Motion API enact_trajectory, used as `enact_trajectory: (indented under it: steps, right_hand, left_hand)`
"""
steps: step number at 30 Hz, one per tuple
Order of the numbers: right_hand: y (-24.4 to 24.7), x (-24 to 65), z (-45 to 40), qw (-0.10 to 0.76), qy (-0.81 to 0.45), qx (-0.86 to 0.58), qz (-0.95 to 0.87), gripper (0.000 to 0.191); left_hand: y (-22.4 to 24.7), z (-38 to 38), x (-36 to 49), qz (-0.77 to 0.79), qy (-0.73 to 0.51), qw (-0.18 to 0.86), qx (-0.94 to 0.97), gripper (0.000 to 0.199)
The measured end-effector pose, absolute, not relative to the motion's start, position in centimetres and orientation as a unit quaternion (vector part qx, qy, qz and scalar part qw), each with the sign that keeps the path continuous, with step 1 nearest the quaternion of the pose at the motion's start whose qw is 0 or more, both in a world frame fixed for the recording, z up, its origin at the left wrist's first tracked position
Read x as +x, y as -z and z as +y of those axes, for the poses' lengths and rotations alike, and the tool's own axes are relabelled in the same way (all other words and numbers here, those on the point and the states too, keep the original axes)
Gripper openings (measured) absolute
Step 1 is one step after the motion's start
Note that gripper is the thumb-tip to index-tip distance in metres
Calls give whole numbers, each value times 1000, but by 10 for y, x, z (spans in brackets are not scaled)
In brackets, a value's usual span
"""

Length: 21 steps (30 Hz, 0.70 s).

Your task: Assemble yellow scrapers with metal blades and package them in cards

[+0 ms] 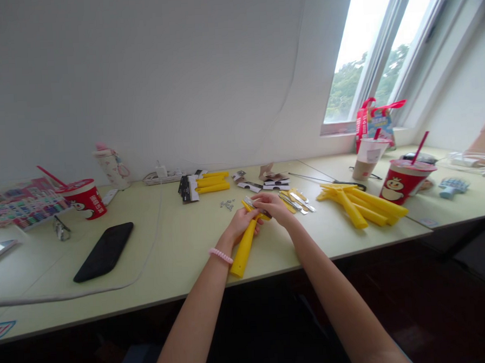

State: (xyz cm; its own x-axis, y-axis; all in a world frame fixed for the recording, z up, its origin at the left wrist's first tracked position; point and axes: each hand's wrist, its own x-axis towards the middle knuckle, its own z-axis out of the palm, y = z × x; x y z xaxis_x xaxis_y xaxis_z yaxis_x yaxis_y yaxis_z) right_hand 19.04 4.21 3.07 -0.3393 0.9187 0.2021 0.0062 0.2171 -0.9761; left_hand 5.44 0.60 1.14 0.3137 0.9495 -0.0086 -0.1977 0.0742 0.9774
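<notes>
We list first the pale green desktop, which runs under a white sloped wall and a window showing trees. On it to the right lies a heap of yellow plastic handles, beside a red paper cup with a straw and a clear cup of milky drink. To the left are a matching red cup, a patterned water bottle and a black smartphone. Behind the hands we note a short row of yellow handles with black-and-white card pieces, and to their right a scatter of slim metal blades.

At the front edge of the desk, our left hand closes around a yellow handle, whose butt points toward us and whose head sits between both hands. Our right hand pinches narrowly at that head, on a small metal piece that is partly hidden by the fingers. The step in hand is fitting this metal piece to the handle, though the exact join is hidden. Loose small screws lie just beyond the left hand. A pink coil bracelet circles our left wrist.
</notes>
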Motion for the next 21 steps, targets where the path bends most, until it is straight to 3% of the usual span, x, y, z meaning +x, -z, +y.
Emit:
enact_trajectory:
  steps: [6,12,21]
  right_hand:
    - [-34,190,40,462,-512,-363,-627,35]
    - [-33,186,38,447,-502,-364,-645,36]
    - [-29,188,42,441,-503,-411,-619,25]
  left_hand:
    - [-12,8,56,364,-499,611,495,34]
    - [-7,21,50,465,-588,445,490,22]
    - [-9,24,43,480,-680,340,438,22]
